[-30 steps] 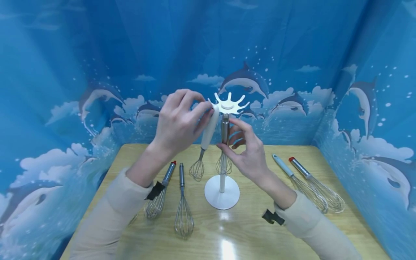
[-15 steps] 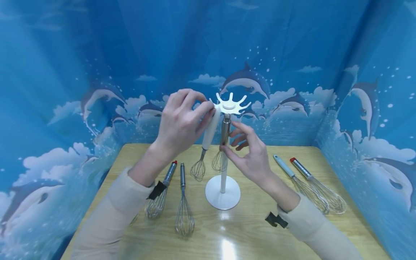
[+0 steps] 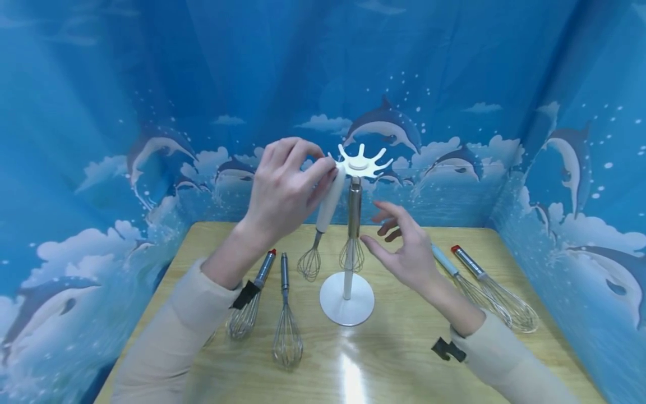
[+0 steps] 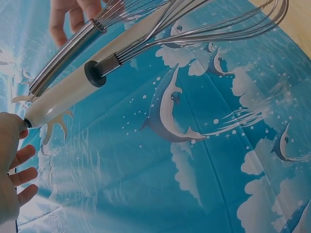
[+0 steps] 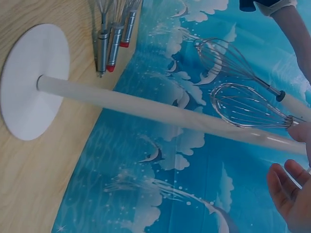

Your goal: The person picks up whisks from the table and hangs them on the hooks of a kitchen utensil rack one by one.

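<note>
At the middle of the surface (image 3: 388,370) rises a white stand (image 3: 333,306), its top a rack (image 3: 359,166) of curved prongs. The left grip (image 3: 282,185) is closed in a pinch on the upper end of a white-handled whisk (image 3: 329,207), tilted at the rack's left edge; that hand covers the nearest prongs, and whether the whisk is hooked on cannot be told. A metal-handled whisk (image 3: 355,210) hangs upright below the rack, hiding part of the pole. Just beside it the right grip (image 3: 406,249) is loosely open and holds nothing; whether its thumb touches the whisk is unclear.

Left of the stand lie a plain metal whisk (image 3: 285,286) and a red-tipped whisk (image 3: 263,270), the latter partly behind the left sleeve (image 3: 187,320); the right wrist view shows another red-ended whisk (image 5: 129,28) there. To the right, a pale-blue-handled whisk (image 3: 445,261), partly behind the right arm, lies beside a red-capped whisk (image 3: 467,262). Dolphins and clouds decorate the blue backdrop (image 3: 252,73). Any lettering on the handles is too small to read.
</note>
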A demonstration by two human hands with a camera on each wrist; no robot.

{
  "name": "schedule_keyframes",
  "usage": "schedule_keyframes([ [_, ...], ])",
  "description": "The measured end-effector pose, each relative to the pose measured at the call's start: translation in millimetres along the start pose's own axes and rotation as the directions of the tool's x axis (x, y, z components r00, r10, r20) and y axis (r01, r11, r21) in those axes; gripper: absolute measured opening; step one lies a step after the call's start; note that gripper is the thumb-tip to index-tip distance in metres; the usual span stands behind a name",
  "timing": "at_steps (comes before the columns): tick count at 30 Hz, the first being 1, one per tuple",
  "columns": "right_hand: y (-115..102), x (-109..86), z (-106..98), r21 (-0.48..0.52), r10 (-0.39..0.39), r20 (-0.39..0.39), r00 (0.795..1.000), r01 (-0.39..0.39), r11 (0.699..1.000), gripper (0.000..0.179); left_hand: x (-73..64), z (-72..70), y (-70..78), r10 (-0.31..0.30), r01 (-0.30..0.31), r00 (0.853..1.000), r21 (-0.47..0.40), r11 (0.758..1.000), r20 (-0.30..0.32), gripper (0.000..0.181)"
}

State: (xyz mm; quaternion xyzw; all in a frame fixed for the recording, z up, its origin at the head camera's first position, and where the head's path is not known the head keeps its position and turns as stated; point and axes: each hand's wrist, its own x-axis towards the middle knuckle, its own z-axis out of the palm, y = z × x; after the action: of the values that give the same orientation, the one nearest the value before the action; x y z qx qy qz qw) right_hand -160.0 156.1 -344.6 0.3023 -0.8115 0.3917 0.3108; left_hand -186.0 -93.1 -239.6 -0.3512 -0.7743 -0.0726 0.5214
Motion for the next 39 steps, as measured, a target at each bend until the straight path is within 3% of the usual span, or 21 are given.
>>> schedule_keyframes([
  [9, 17, -14.8, -8, -0.073, 0.027, 0.038, 0.999, -0.024, 0.997, 0.068, -0.8, 0.8, -1.1, 0.008, -0.008, 1.0, -0.002, 1.0, -0.004, 0.016],
  [15, 35, -26.1, -20, -0.131, 0.055, 0.097, 0.994, -0.042, 0.99, 0.059, -0.2, 1.6, -0.4, 0.01, -0.009, 1.0, 0.002, 1.0, -0.008, 0.017],
  [27, 60, -42.5, -45, -0.252, 0.111, 0.172, 0.979, -0.065, 0.966, 0.06, 0.0, 1.6, -0.3, 0.002, -0.002, 1.0, -0.01, 1.0, 0.005, 0.017],
  [39, 92, -58.3, -59, -0.274, 0.203, 0.202, 0.958, -0.143, 0.951, 0.063, 0.4, 1.1, 0.4, 0.003, -0.003, 1.0, -0.002, 1.0, 0.011, 0.016],
])
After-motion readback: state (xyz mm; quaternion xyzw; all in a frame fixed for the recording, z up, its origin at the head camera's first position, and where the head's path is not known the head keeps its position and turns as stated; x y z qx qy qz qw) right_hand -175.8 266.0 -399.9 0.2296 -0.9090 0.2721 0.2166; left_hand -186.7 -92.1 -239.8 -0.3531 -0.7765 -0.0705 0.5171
